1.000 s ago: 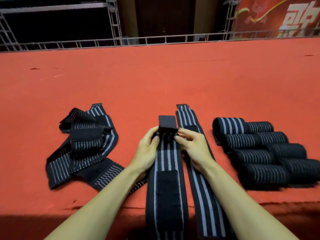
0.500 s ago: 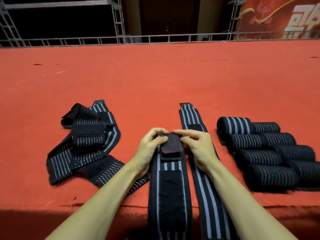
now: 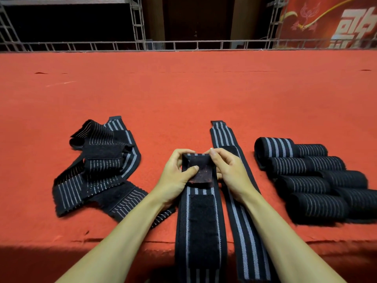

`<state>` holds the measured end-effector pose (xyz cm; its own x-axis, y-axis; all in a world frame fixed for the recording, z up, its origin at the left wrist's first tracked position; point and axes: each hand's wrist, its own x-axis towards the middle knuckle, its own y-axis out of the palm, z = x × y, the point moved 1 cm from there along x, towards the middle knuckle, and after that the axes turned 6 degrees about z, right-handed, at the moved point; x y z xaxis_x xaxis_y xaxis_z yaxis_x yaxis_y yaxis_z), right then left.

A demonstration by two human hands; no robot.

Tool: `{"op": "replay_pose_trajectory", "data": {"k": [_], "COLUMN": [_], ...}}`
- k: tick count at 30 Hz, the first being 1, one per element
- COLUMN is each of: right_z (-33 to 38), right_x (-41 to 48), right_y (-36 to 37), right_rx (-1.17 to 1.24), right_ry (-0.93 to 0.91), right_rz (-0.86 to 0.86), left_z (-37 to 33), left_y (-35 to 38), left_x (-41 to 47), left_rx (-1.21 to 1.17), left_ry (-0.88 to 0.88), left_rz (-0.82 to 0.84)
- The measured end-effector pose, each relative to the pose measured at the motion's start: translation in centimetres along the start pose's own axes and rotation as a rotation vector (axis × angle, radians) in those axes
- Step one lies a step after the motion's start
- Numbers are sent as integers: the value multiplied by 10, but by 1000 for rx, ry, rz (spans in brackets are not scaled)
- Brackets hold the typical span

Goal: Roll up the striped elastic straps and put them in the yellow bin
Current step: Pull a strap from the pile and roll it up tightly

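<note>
Your left hand (image 3: pixel 175 177) and right hand (image 3: pixel 231 172) pinch the folded far end of the striped strap (image 3: pixel 201 223), one on each edge, probably so the roll starts square. It lies mid-tabletop (image 3: pixel 183 94), tail over the near edge; the yellow bin isn't visible.

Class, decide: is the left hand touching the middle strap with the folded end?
Touching. In the head view the left hand pinches the folded end of the middle strap, thumb on top.

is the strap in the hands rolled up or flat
Barely begun: the far end of the strap is folded over once, pinched by the left hand and right hand; the rest lies flat.
</note>
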<state>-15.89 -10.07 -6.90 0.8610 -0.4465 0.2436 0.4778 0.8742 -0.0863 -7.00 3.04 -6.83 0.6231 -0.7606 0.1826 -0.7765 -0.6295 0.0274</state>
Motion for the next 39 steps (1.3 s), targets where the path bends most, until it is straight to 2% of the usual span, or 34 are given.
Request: {"op": "replay_pose_trajectory", "data": {"k": [5, 12, 14, 18, 24, 31, 39], "right_z": [4, -2, 0, 4, 1, 0, 0], "right_x": [-1, -3, -5, -8, -7, -8, -8], "right_y": [2, -4, -4, -4, -5, -6, 0], "right_rx": [52, 190, 209, 230, 161, 123, 118], "right_ry": [12, 17, -4, -37, -47, -31, -6], "right_rz": [17, -5, -10, -37, -66, 6, 71], "left_z": [-1, 0, -2, -2, -1, 2, -2], "left_y": [0, 1, 3, 3, 5, 1, -1], "left_x": [-1, 0, 0, -1, 3, -2, -5], "left_rx": [78, 194, 214, 41, 65, -6, 11], "left_ry": [123, 118, 77, -33, -115, -59, 97], "left_rz": [-44, -24, 6, 58, -27, -46, -59]}}
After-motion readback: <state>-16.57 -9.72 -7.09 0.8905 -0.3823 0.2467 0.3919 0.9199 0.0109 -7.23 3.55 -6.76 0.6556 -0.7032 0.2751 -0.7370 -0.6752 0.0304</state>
